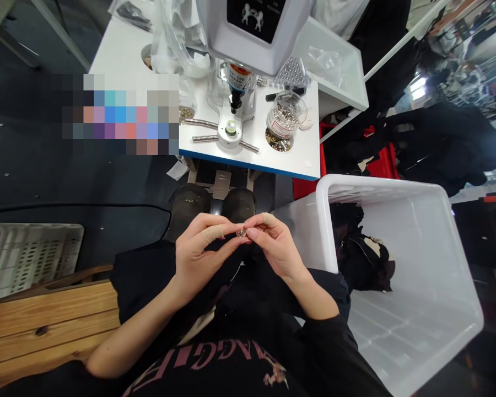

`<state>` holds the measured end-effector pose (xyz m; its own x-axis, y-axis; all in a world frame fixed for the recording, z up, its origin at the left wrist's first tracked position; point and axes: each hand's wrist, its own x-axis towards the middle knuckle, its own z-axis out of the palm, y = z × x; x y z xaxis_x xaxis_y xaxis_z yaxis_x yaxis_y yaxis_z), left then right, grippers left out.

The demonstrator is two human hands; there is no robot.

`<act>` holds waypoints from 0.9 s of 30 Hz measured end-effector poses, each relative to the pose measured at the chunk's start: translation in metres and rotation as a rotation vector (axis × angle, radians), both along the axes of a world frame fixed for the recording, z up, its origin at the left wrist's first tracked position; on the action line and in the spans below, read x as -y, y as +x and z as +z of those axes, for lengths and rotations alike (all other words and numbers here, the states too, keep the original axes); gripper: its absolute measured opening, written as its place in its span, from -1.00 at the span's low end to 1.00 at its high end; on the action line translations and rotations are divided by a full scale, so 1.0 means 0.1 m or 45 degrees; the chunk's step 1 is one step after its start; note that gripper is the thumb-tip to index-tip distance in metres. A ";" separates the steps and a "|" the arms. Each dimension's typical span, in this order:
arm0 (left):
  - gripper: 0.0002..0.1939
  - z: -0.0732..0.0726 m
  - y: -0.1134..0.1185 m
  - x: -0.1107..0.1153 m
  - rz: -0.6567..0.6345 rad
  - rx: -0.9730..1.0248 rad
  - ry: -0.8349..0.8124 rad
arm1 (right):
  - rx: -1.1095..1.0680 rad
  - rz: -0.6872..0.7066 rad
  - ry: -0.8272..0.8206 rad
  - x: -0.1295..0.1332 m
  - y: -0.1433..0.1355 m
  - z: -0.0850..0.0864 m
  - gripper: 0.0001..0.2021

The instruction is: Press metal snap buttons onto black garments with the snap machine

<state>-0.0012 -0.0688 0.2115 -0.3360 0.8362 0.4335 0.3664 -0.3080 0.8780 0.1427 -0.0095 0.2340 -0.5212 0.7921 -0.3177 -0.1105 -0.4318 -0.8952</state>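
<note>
My left hand (201, 250) and my right hand (278, 246) meet above my lap. Between their fingertips is a small shiny metal piece (242, 233), like a snap button part; its exact kind is too small to make out. Both hands are closed in a pinch on it, fingers partly covering it. Beige tape wraps a finger on each hand. Dark fabric (140, 275) lies across my lap under the hands. Beyond them stands a white press machine (230, 132) on the table, with metal springs (248, 146) beside its base.
On the white table (306, 160) are a clear tub (287, 113) of small metal parts and a recessed cup (279, 141) of brassy parts. A large white bin (417, 309) with dark garments (367, 259) stands at my right. A wooden bench (49, 325) and a crate (41, 253) are at left.
</note>
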 end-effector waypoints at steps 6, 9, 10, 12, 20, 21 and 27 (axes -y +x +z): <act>-0.75 -0.02 -0.01 -0.01 0.064 0.033 -0.017 | 0.052 -0.003 0.105 0.01 0.00 -0.02 -0.89; -0.74 -0.01 -0.03 -0.01 0.028 -0.052 0.012 | 0.234 -0.056 0.485 0.01 0.04 0.03 -0.93; -0.73 -0.01 -0.03 0.00 0.005 -0.082 0.016 | 0.307 -0.047 0.662 0.01 0.06 0.06 -0.94; -0.71 0.00 -0.04 0.01 -0.041 -0.120 -0.003 | 0.429 0.004 1.012 -0.03 0.11 0.11 -0.87; -0.76 0.03 -0.05 0.04 -0.168 -0.102 -0.122 | 0.545 0.398 1.472 -0.24 0.21 0.25 -0.85; -0.75 0.03 -0.05 0.04 -0.166 -0.104 -0.120 | 0.559 0.427 1.476 -0.25 0.21 0.25 -0.86; -0.80 0.02 -0.06 0.04 -0.174 -0.134 -0.154 | 0.543 0.503 1.510 -0.31 0.16 0.26 -0.89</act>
<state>-0.0070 -0.0725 0.2139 -0.1739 0.9190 0.3539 0.4199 -0.2559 0.8708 0.1587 0.0211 0.2598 -0.8124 0.5204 0.2630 0.2240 0.6951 -0.6831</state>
